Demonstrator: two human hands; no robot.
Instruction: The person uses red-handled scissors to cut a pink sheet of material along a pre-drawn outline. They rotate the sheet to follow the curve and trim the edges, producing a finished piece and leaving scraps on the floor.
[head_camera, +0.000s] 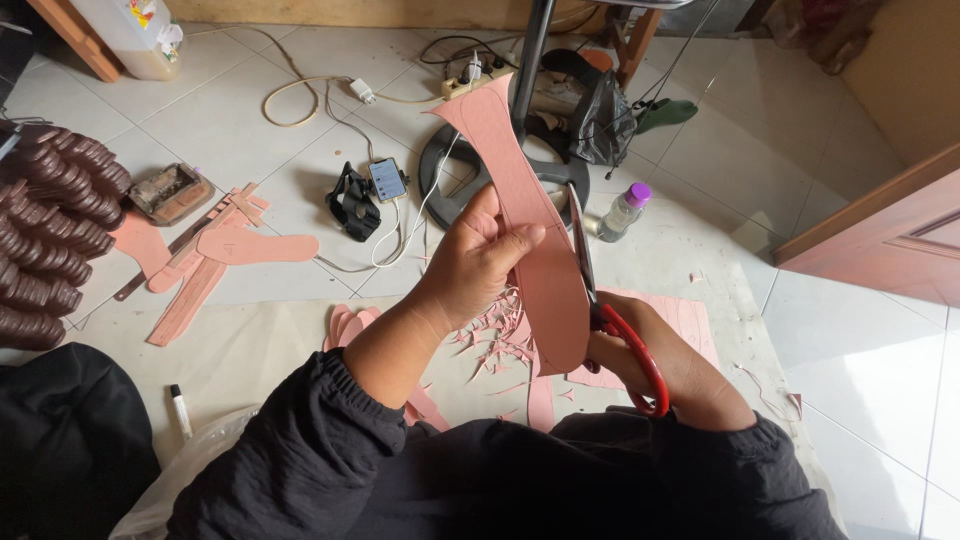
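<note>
Far left there's a stack of dark brown soles (50, 240) piled against the edge, then a bunch of pink sole-shaped cutouts (215, 255) lying on the tile floor (230, 130). A bit further over a phone (388, 180) sits on the floor plugged into a cable, next to a black strap thing. Middle of the shot: the left hand (475, 265) has its fingers pinched shut on a long pink sheet piece (530, 220), holding it up tilted over the lap (little pink scraps are scattered right under it). Just right of that, the right hand (655, 360) is closed around red-handled scissors (610, 320), blades running along the sheet's right edge. Behind them stands a small bottle with a purple cap (623, 212).
</note>
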